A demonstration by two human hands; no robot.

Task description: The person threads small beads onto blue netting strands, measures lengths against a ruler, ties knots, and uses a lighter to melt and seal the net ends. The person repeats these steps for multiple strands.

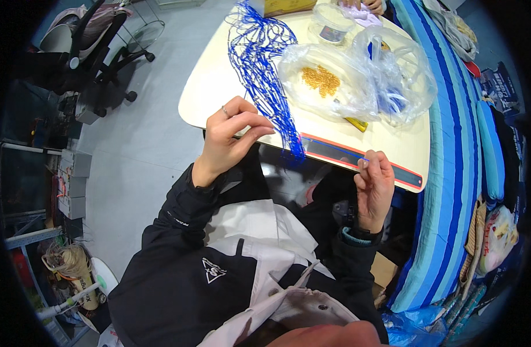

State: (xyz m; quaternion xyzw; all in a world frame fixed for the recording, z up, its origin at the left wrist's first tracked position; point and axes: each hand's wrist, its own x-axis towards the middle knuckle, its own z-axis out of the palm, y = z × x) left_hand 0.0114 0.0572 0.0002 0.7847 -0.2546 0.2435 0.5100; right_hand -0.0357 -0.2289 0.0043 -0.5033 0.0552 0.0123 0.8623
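Note:
A large bundle of thin blue cords trails down the table and hangs over its near edge. Close to its left side is my left hand, thumb and fingers drawn together; whatever lies between the fingertips is too small to make out. A dark ruler with red edges rests along the near table edge. Over the ruler runs a single blue cord, its right end pinched by the thumb and finger of my right hand. Beyond the ruler, gold-coloured small pieces sit in a clear plastic bag.
The pale table also carries another clear bag with blue contents, a round plastic tub and a yellow box. Another person's hands show at the far edge. Blue striped fabric borders the right side.

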